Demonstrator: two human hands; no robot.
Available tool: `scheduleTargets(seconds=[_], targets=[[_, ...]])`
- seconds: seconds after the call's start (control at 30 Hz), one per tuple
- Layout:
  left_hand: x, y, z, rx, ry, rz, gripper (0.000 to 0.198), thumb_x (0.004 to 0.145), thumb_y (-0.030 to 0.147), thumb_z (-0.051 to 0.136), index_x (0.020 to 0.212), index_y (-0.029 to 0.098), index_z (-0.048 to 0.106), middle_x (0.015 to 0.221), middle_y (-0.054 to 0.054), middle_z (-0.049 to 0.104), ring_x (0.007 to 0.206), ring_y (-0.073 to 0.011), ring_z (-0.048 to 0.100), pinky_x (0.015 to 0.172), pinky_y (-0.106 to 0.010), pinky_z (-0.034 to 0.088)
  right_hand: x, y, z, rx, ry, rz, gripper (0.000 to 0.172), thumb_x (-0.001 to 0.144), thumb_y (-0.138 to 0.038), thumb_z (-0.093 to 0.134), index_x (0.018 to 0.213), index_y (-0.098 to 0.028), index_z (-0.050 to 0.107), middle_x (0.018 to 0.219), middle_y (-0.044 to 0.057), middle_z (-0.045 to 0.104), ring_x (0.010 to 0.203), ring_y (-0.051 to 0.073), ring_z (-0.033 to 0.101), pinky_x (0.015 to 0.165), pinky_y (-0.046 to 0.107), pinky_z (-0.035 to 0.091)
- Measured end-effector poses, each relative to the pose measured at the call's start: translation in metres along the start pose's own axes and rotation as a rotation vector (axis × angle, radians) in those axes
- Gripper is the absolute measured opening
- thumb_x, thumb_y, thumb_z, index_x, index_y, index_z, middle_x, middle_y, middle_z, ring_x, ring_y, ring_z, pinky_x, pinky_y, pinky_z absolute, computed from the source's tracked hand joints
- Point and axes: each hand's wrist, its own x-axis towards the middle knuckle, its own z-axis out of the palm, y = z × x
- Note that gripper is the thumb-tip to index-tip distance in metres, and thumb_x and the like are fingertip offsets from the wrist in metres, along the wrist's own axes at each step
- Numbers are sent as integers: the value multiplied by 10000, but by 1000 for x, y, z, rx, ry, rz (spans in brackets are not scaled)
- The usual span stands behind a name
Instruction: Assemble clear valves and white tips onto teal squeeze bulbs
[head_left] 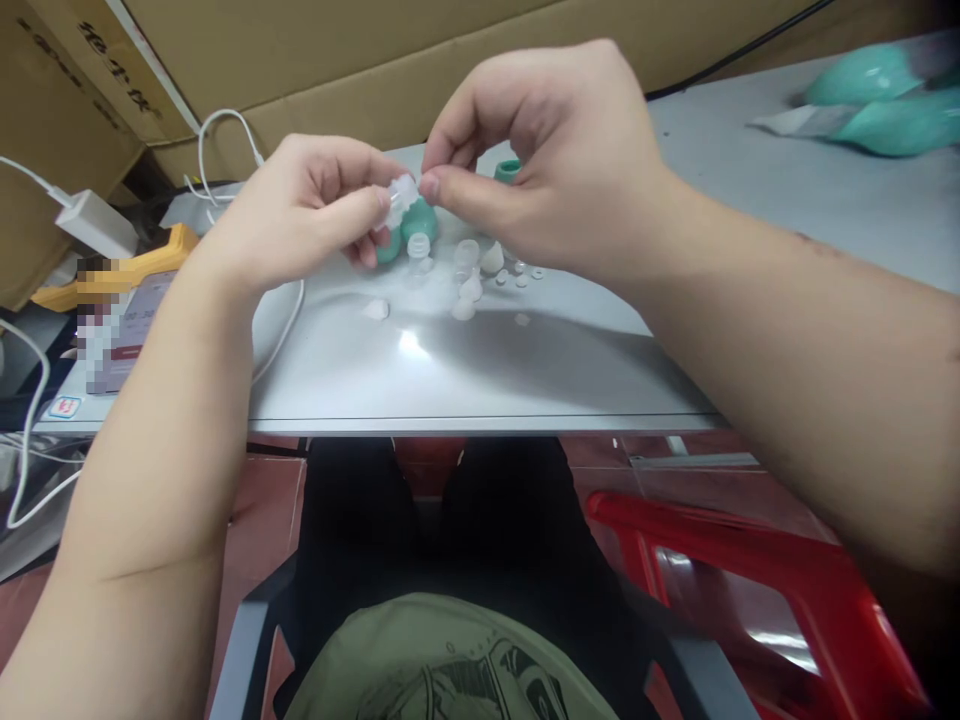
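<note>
My left hand pinches a translucent white plastic fitting between thumb and fingers. My right hand is closed in a pinch at the fitting's upper right edge; whether it grips the fitting itself or something small there is hidden by the fingertips. Just below and behind the fitting sit teal rounded pieces, partly covered by my left fingers. Under my hands lie a small clear bottle-shaped part, a clear cylindrical part, white cone-shaped tips and several little discs.
Two teal bulb-shaped items with clear wrapping lie at the table's right. A phone, a yellow tool, a white charger and cables are on the left. Cardboard walls the back. A red plastic stool stands below right.
</note>
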Motion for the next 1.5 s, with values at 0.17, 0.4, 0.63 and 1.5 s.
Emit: scheduleTargets(seconds=[0.17,0.4,0.63,1.5], targets=[[9,-14,7,-231,68,-33,308,900,144,651,1140,250,811,767,6,739,619,-170,657,641,-323,589,1,6,4,42,46,16,102,913,-125,733,848,-202,716,881,9,726,817,119,653,755,275,524],[15,-13,14,-509,33,-84,257,895,70,564,1046,210,717,738,1,736,587,-160,665,545,-261,542,4,10,7,286,107,66,151,852,-32,774,837,-179,740,788,-36,698,695,46,595,616,214,442],[16,-14,21,-555,61,-63,331,817,42,557,1068,208,696,758,23,716,573,-133,636,537,-241,505,2,13,5,408,34,43,182,904,-102,747,957,-266,805,865,-127,804,804,51,755,700,166,597],[11,-2,21,-321,79,-135,328,871,212,628,1176,325,585,963,-2,747,749,-188,724,743,-328,610,2,11,13,571,97,37,197,829,20,802,881,-166,836,843,13,814,773,156,779,755,274,641]])
